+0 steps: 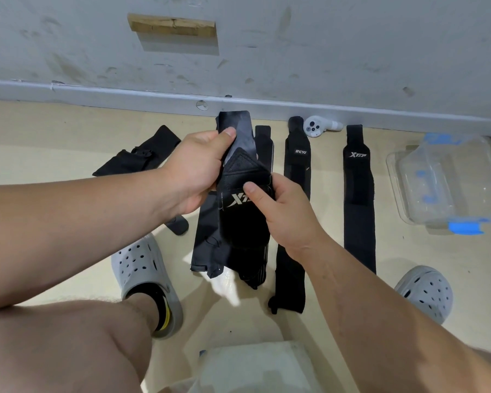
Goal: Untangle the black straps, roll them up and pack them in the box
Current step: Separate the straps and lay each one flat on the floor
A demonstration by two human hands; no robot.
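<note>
Above floor point(40, 137), hands point(199, 168) point(284, 214) grip strap point(240, 225)

A single wide-angle camera sat on the person's head and faced forward and steeply down. The left hand point(194, 168) and right hand point(284, 211) filled mid-frame, close below the lens; a knee point(68, 350) crowded the near left corner. The floor point(54, 154) lay farther down, the wall point(323, 52) at the far edge, its skirting point(267, 107) bowed.
</note>
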